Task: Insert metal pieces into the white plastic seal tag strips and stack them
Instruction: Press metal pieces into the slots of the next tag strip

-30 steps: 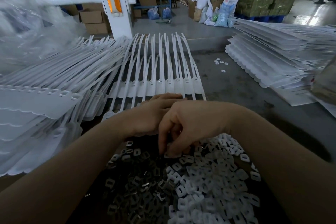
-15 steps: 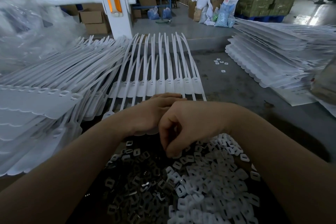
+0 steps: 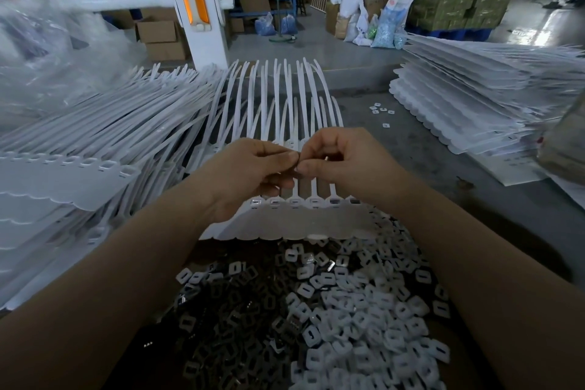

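**Two hands, one tiny piece: light parts that want a fingertip pinch**

Head view: both hands meet above the sheet of white seal tag strips (image 3: 304,218) that lies on the counter (image 3: 443,174) just beyond the heap of loose parts. The left hand (image 3: 253,174) and right hand (image 3: 345,161) have thumb and forefinger tips touching each other; the left fingers (image 3: 289,157) and the right fingers (image 3: 304,168) are curled and pressed together at the tips, apparently pinching a small piece between them, though the piece itself is too small and hidden to make out. The other fingers of each hand are tucked under.

Beneath the hands, the row of sockets (image 3: 313,202) along the sheet's near edge shows dark inserts in several openings. Nearest the camera lies the heap: dark metal pieces (image 3: 228,326) to the left, white plastic caps (image 3: 373,320) to the right.

Handling, as a judgement: the metal pieces look thin, stiff and very light, smooth enough to slip, so they are best taken by their outer edges between thumb and forefinger, one at a time. The strip sheet looks light and floppy, its long tails (image 3: 278,98) bending freely; it should be lifted by the solid scalloped band near the sockets, not by the tails, or it will sag and tangle.

Stacks of strip sheets stand at the left (image 3: 79,168) and at the far right (image 3: 490,98); a few stray caps (image 3: 380,109) lie on the counter between.
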Tool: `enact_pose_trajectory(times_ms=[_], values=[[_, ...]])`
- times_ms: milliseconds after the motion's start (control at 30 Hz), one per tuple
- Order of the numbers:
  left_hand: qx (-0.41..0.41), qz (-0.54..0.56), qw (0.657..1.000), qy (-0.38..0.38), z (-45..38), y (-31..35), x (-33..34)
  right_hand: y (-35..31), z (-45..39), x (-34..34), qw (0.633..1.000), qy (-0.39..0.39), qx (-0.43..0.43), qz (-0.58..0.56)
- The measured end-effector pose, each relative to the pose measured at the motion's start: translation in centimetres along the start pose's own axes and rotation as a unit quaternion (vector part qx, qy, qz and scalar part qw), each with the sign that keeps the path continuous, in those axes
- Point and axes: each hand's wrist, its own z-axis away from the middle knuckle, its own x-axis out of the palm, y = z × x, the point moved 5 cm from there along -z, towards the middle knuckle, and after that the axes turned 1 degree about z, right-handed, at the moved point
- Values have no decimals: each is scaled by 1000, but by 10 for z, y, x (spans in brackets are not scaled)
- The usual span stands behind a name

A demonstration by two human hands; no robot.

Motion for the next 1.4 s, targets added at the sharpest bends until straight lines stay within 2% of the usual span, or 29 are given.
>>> enact_pose_trajectory(times_ms=[167,333,400,500,600,733,900,1200,1400], values=[[-59,109,992,-21,-2,-4,1,0,-1,0,999,26,-29,-11],[-70,136,988,-11,-2,-1,2,14,-4,-5,997,69,13,-23],[-59,106,993,8,-3,4,1,23,-6,-11,994,102,32,14],[-27,-16,999,24,-9,11,5,42,-8,-24,978,164,89,92],[-4,-106,994,0,-17,17,24,57,-9,-28,971,182,133,75],[16,-184,983,-23,-24,14,46,60,-10,-27,973,180,128,71],[6,-196,980,-20,-28,8,48,61,-11,-28,971,185,122,89],[34,-230,972,-29,-27,9,48,62,-11,-26,971,181,117,103],[59,-262,961,-64,-26,9,53,60,-10,-25,971,176,119,106]])
